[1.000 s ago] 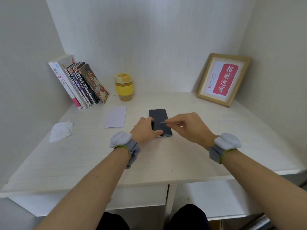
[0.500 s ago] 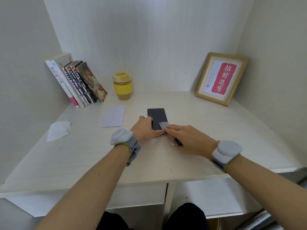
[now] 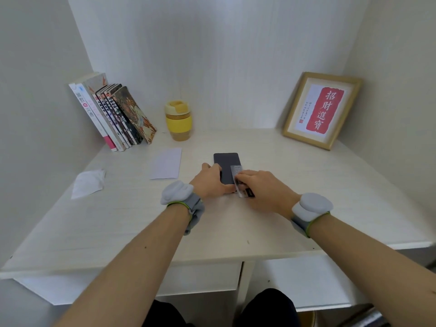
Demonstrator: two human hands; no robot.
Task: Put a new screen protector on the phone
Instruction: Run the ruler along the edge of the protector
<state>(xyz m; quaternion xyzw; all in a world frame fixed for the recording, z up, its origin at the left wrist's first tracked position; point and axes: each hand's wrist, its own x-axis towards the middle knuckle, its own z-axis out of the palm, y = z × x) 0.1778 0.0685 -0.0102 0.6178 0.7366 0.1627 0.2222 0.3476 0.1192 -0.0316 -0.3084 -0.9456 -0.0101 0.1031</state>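
Both forearms reach forward over the near edge of the pale table point(image 3: 118, 232), each with a grey band and a white pod at the wrist. The left hand point(image 3: 210, 182) lies palm down against the left edge of the phone point(image 3: 227, 165), fingers curled along its side and thumb stretched across the near end — a steadying grip on the phone itself. The right hand point(image 3: 262, 188) sits just right of it, knuckles up, fingers bent inward and pinched on a small silvery card point(image 3: 236, 172) that stands tilted on the right part of the dark screen.

The phone lies flat near the middle of the table, long side running near to far; its near end is covered by both hands. Whether a protector already lies on the glass cannot be told — the screen reads as one dark surface. A dark-and-pale sliver point(image 3: 246, 193) pokes out under the right fingers at the near side; what it is stays unclear. The card's pattern is too small to read.

To the left lie a white sheet point(image 3: 166, 163) and, farther left, a crumpled white wipe point(image 3: 88, 184). At the far edge stand leaning books point(image 3: 113, 114), a yellow cup point(image 3: 178, 120), and a framed print point(image 3: 322, 109) at the right.
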